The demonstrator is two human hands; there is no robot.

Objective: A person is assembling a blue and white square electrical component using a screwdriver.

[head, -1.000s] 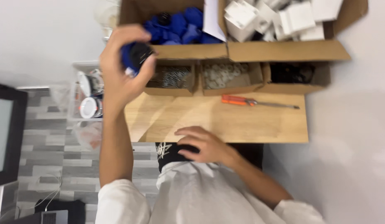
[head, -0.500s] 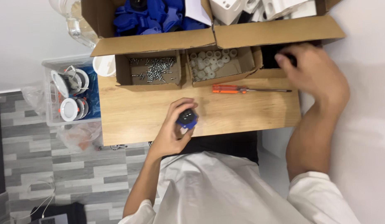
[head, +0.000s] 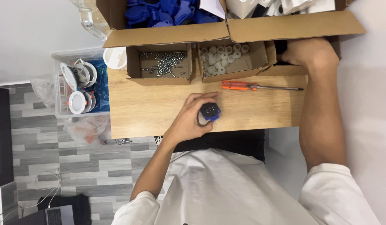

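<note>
The left hand (head: 192,118) is curling its fingers around a small blue-and-black plug part (head: 210,111), pinching it against the wooden tabletop (head: 147,110) a little in from the near edge, with bare wood lying open to its left and right. The right hand (head: 306,52) is reaching into the rightmost small cardboard box (head: 284,68) at the far right of the table; its fingers are sunk in the dark interior, so whether they are gripping anything cannot be told. Between the two hands, an orange-handled screwdriver (head: 251,86) is lying flat, its shaft pointing toward the right edge and running just in front of the row of small boxes. The middle box (head: 232,62) is holding white ring-shaped parts, and the left box (head: 161,64) is holding loose screws (both open-topped and standing side by side along the far edge). Behind them, a large cardboard carton (head: 168,34) is resting with its flaps folded outward, showing blue parts (head: 168,10) on the left and white parts (head: 280,5) on the right. Beyond the table's left edge, a clear plastic bin (head: 62,87) of round white light fittings is standing over the grey floor (head: 43,146).
</note>
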